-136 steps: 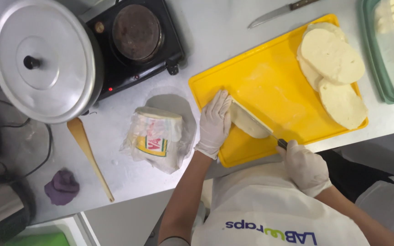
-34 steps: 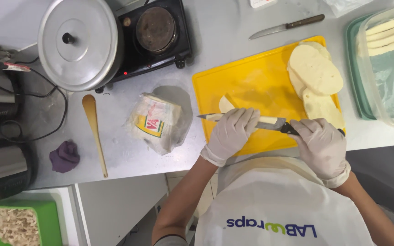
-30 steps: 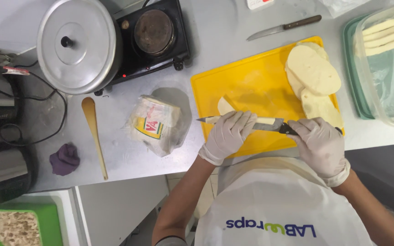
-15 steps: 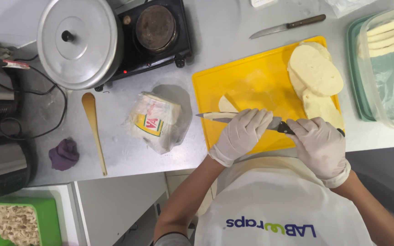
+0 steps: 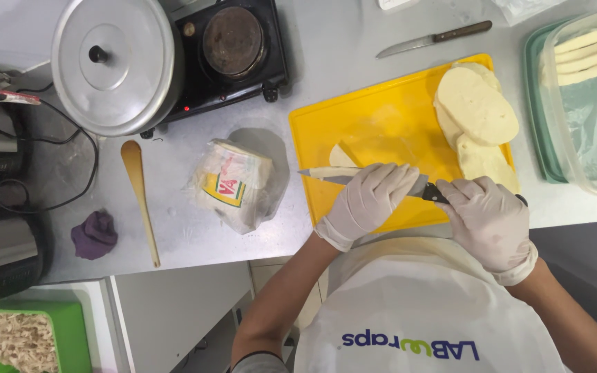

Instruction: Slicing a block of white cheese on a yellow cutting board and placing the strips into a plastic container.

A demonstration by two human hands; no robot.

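Left hand (image 5: 371,200) in a white glove, fingers flat; right hand (image 5: 485,220) gloved, fingers curled.

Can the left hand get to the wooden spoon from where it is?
Probably yes: the left hand rests on the knife blade; only the wrapped bag lies between it and the wooden spoon, and it could pass above.

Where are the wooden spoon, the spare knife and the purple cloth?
wooden spoon (image 5: 139,200): head view, on its long handle.
spare knife (image 5: 431,40): head view, where blade meets brown handle.
purple cloth (image 5: 95,233): head view, middle of the crumpled heap.
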